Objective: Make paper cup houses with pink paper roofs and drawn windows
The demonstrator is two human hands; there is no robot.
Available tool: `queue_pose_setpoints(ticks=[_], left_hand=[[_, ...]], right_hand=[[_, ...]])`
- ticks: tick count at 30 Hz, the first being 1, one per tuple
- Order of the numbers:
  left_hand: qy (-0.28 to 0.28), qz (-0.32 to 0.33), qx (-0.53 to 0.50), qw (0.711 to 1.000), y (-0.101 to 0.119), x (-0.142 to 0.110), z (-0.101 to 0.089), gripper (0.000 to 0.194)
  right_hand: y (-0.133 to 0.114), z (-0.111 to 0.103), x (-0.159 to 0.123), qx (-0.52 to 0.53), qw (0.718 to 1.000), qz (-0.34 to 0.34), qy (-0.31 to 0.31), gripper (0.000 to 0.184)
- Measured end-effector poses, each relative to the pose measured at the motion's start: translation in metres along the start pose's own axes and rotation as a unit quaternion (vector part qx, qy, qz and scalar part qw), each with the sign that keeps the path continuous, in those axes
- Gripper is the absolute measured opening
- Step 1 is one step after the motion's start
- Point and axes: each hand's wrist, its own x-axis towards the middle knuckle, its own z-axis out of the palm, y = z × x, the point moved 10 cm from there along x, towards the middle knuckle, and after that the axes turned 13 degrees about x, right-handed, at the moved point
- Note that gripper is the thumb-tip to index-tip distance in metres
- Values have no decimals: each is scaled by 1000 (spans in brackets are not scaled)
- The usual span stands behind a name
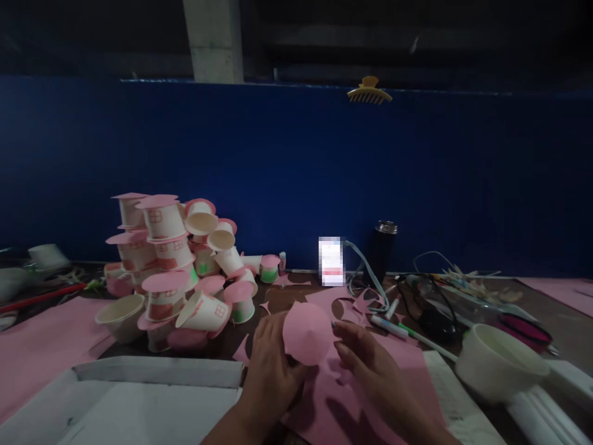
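Observation:
A pink paper circle (307, 332) is held up between both hands over the table. My left hand (270, 364) grips its left edge with curled fingers. My right hand (365, 364) pinches its right edge with the fingertips. Under the hands lies a pink paper sheet (343, 395) with round holes cut out of it, and pink scraps (359, 303) lie just behind it.
A pile of paper cups with pink lids (176, 272) stands at the left. A white cardboard box (139, 395) sits front left. At the right are a white cup (498, 364), markers (389, 324), black cables (426, 303) and a dark bottle (383, 250). A blue wall (296, 173) carries a hair clip (369, 91).

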Motion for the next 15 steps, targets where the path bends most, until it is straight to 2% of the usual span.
queue_pose_setpoints(ticks=[3,8,11,15], left_hand=[[-12,37,-20,999,10,1,-1,57],[2,108,-34,994,28,-1,-10,59],[3,134,-26,991,34,-3,-10,63],[-39,132,-43,990,34,-7,2,64]], right_hand=[[-13,7,-5,-72,995,-71,-22,46],[-34,23,-19,-199,961,-176,-72,77],[-42,29,-25,-243,939,-224,-91,85],[-44,33,-28,-290,915,-265,-93,89]])
